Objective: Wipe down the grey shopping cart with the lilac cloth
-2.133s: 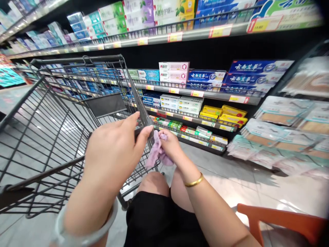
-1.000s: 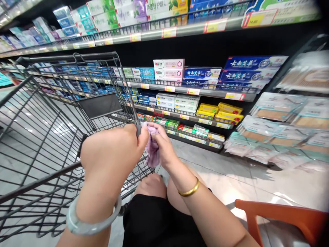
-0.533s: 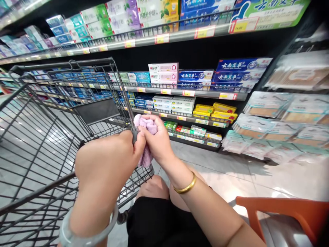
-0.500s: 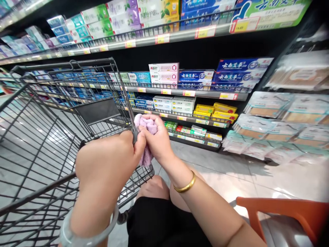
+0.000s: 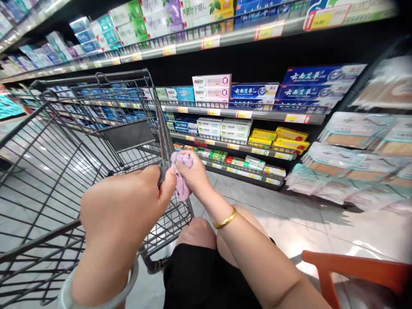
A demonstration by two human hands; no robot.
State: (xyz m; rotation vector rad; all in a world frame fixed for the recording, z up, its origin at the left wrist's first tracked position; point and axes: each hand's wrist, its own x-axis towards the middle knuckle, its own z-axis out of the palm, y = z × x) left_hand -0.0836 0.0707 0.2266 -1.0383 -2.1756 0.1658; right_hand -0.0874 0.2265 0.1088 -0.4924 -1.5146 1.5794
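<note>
My left hand (image 5: 120, 206) is closed around the near edge of a wire shopping cart (image 5: 45, 238), at a dark grey fitting below a slanting metal bar. Much of its grip is hidden behind the back of the hand. A fuzzy lilac cloth (image 5: 183, 184) is bunched in my right hand (image 5: 195, 171), whose fingers are wrapped round it. The cloth is right beside the fitting and touches or nearly touches my left thumb. Below the hands, part of the cloth hangs loose.
Shelves of boxed toothpaste (image 5: 212, 88) stand ahead, with price tags along their edges. Packs of pale goods (image 5: 344, 159) hang at the right. An orange-framed seat (image 5: 357, 266) is at the lower right. Tiled floor (image 5: 257, 206) shows between my knees and the shelves.
Both hands have shifted slightly left in view. My right hand and the cloth have moved a little down, and the cloth is folded differently. The view has shifted slightly. Both grips persist.
</note>
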